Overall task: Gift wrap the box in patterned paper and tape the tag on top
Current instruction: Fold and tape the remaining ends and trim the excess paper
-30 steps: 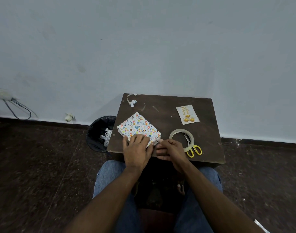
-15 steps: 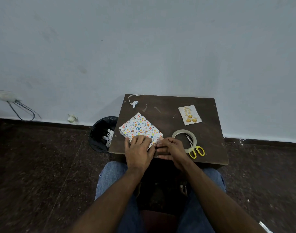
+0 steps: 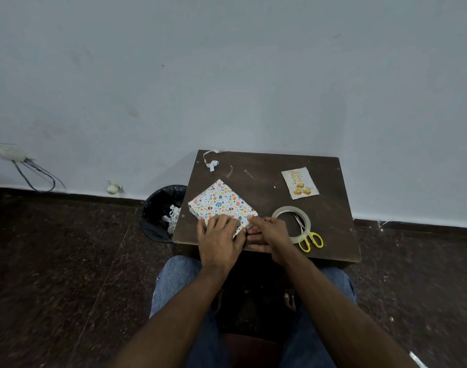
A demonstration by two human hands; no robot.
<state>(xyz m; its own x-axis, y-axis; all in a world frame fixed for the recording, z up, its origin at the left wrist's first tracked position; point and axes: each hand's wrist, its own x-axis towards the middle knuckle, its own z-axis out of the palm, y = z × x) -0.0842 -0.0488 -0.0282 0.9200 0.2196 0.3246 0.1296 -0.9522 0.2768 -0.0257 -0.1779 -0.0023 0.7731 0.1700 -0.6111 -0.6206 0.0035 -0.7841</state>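
Note:
A box wrapped in white paper with small coloured prints [image 3: 221,201] lies at the near left of a small dark wooden table [image 3: 269,166]. My left hand [image 3: 219,236] lies flat on the box's near end and presses it down. My right hand [image 3: 266,231] is at the box's near right corner, its fingers curled round the paper flap there. The flap itself is mostly hidden by both hands. A cream gift tag with gold print [image 3: 300,183] lies at the far right. A clear tape roll [image 3: 291,224] sits beside my right hand.
Yellow-handled scissors [image 3: 309,240] lie partly inside the tape roll. Paper scraps [image 3: 212,162] lie at the table's far left corner. A black bin with paper offcuts [image 3: 162,212] stands on the floor left of the table. The wall is right behind.
Both hands keep their place at the box's near end. My right fingers have shifted slightly on the flap. The view has drifted a little.

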